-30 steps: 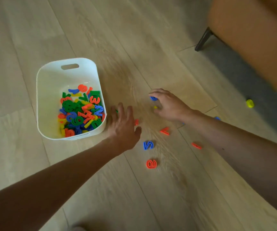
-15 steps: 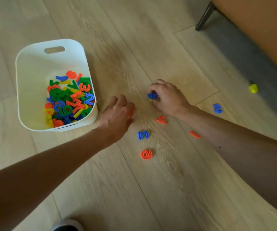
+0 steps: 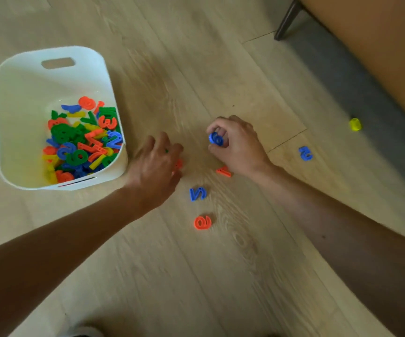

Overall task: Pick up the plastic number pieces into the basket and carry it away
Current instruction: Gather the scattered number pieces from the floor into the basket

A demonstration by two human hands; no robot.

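A white basket (image 3: 21, 93) stands on the wooden floor at the left, holding several coloured number pieces. My right hand (image 3: 238, 147) is closed around a blue number piece (image 3: 216, 139), lifted just off the floor. Beside the basket's near right corner, my left hand (image 3: 154, 170) curls palm down over an orange piece (image 3: 178, 164), with a bit of green showing between its fingers. Loose on the floor lie an orange piece (image 3: 223, 171) by my right wrist, a blue 5 (image 3: 197, 193), an orange 9 (image 3: 202, 222) and a blue 2 (image 3: 305, 153).
An orange sofa (image 3: 379, 45) with a dark leg (image 3: 286, 20) fills the upper right, above a grey strip of floor. A yellow piece (image 3: 355, 124) lies on that strip near the sofa. A shoe tip (image 3: 82, 332) shows at the bottom edge.
My right hand has closed on the blue piece and raised it from the floor. My left hand has curled its fingers down over the orange piece next to the basket.
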